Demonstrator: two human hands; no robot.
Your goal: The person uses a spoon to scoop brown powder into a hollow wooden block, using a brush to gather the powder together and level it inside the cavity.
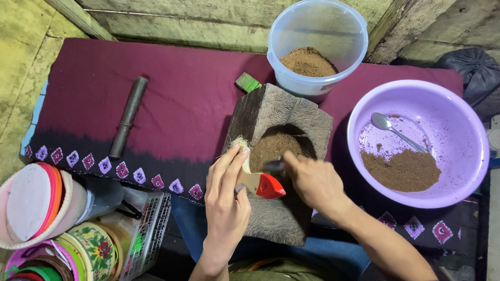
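Your left hand (226,195) grips a red-handled brush (258,183), bristles beyond your fingertips; your right hand (312,182) pinches a dark tool (274,166) over the powder-filled stone mortar (281,130).

- One head-worn camera looks steeply down, facing forward across the dark maroon patterned cloth (172,99) toward its far edge.
- It sits close, cropping the cloth's near edge and right corners.

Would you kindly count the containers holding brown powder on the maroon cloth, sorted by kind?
Clear round plastic bucket: 1
Purple round plastic basin: 1
Carved grey wooden block with a hollow: 1
Total: 3
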